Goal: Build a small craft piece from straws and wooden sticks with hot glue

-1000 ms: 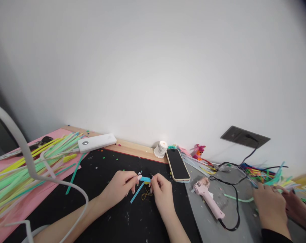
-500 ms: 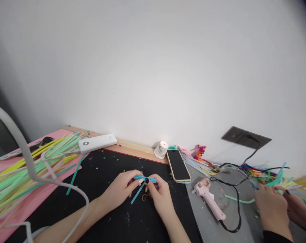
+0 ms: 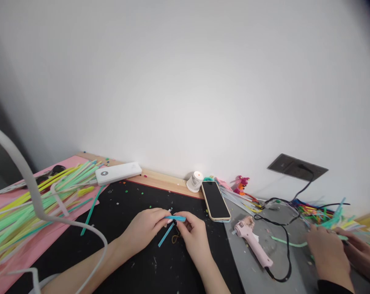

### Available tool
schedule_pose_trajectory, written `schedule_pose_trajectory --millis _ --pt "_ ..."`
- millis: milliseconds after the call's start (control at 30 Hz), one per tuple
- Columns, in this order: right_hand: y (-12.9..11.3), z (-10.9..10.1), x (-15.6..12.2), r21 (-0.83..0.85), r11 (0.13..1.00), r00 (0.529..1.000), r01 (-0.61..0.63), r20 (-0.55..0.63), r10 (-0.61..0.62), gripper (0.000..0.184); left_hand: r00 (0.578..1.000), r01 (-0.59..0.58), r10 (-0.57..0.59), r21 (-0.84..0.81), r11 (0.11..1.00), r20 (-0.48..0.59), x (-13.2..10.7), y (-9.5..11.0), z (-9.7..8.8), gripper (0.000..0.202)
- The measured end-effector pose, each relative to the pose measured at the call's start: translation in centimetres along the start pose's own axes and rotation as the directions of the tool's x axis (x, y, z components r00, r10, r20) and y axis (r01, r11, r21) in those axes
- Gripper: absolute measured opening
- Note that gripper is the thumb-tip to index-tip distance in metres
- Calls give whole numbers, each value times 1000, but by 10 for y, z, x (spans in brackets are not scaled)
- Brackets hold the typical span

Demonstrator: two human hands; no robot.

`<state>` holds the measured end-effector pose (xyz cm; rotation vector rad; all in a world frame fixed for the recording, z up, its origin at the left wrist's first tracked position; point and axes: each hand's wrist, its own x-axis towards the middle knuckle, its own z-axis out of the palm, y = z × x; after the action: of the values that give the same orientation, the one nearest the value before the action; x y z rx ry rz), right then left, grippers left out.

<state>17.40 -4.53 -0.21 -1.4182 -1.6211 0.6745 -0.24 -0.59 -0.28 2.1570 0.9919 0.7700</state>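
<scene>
Over a black mat (image 3: pixel 136 261), my left hand (image 3: pixel 148 227) pinches one end of a blue pipe cleaner (image 3: pixel 178 218) that looks folded into a short length. From the other side, my right hand (image 3: pixel 193 232) closes thumb and fingers round it near its right end. A second blue strip (image 3: pixel 165 236) slants down to the left below my fingers; whether it joins the held piece is hidden. A small brownish loop (image 3: pixel 175 238) shows beside my right thumb.
Left: many pipe cleaners (image 3: pixel 65 183) on pink paper, a white power bank (image 3: pixel 119 173) and a white cable (image 3: pixel 34 192). Right: a paper cup (image 3: pixel 194 181), a phone (image 3: pixel 216 200), a pink glue gun (image 3: pixel 253 243) with black cord, and a co-worker's hands (image 3: pixel 328 253) with green strips.
The blue pipe cleaner has turned slightly and shifted left between my fingers. My right fingers have moved along it and my right thumb has dropped a little. The co-worker's hands shifted slightly.
</scene>
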Motion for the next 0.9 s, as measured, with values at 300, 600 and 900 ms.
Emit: schedule_pose_trajectory --millis 300,600,900 --pt "-7 -1 -1 -43 997 998 58 -32 -59 18 1000 -14 14 30 999 2 -1 -1 1 26" --pt "-5 -1 -2 -70 995 996 67 -47 -71 17 1000 -4 4 11 1000 -3 -1 1 0 26" --pt "-5 4 -3 -195 974 986 120 -91 -139 14 999 27 -26 39 999 -21 -2 4 2 28"
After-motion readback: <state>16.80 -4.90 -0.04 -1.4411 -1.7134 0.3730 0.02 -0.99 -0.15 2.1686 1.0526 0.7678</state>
